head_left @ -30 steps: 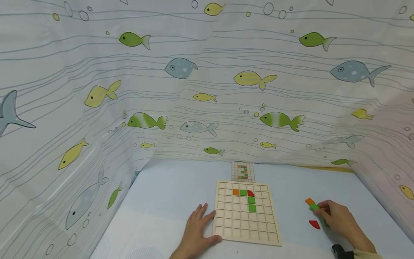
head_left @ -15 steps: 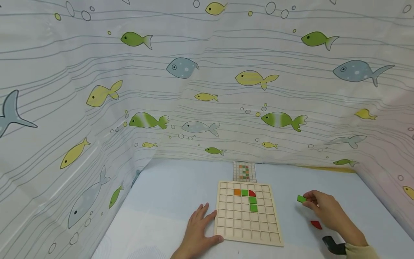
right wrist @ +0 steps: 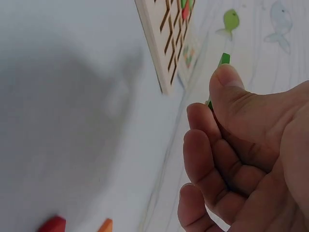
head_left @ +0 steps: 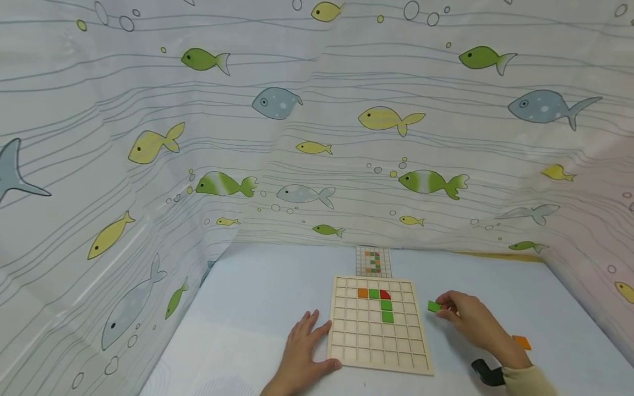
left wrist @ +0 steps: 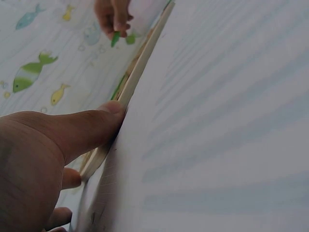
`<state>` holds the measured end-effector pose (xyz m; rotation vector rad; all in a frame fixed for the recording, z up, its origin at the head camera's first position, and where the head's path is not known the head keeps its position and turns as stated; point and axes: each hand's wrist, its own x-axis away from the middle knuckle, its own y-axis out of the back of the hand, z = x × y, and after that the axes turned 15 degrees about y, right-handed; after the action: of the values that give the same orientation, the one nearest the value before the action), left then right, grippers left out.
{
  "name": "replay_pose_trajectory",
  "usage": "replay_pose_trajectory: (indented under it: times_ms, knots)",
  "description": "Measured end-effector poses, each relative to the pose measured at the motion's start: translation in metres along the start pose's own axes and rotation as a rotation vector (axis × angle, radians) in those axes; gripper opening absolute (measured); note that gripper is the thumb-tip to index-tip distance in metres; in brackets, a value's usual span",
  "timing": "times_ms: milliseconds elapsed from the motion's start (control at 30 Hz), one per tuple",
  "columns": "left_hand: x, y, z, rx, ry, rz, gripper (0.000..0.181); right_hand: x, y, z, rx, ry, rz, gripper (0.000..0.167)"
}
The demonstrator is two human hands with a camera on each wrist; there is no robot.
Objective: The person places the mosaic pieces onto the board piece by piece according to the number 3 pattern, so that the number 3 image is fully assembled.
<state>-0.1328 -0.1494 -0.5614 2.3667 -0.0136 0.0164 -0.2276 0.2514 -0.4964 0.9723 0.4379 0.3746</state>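
Note:
A square wooden grid board (head_left: 346,341) lies on the table. Near its top it bears an orange square tile (head_left: 363,293), several green ones such as the green tile (head_left: 387,317), and a red quarter-round tile (head_left: 385,295). My left hand (head_left: 302,355) rests at the board's left edge, fingers spread, thumb touching the near corner. To the right of the board, my right hand (head_left: 468,316) pinches a green square tile (head_left: 433,306) between thumb and forefinger, above the table. In the right wrist view, this green tile (right wrist: 224,59) stands edge-on, mostly hidden by the thumb.
A small pattern card (head_left: 373,261) with a coloured grid lies behind the board. An orange tile (head_left: 522,342) lies right of the forearm. At the bottom of the right wrist view is a red piece (right wrist: 53,224). A fish-print sheet (head_left: 342,165) rises behind the table.
My right hand has lifted the green tile from the loose pieces and moved left toward the board. An orange tile now shows beyond the forearm. The left hand stays in place.

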Motion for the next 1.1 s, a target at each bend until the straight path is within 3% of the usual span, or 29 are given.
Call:
replay_pose_trajectory:
  times_ms: [333,733,1100]
  knots:
    - [0.001,0.002,-0.002,-0.004,0.012,0.001,0.084,-0.011,-0.018,0.017,-0.046,0.013,0.043,0.025]
    - [0.000,0.001,-0.002,-0.002,0.014,0.003,0.084,-0.020,-0.040,0.038,-0.161,0.114,0.131,0.019]
    - [0.000,-0.001,0.000,-0.008,-0.001,-0.011,0.083,-0.025,-0.061,0.047,-0.163,0.189,0.159,0.019]
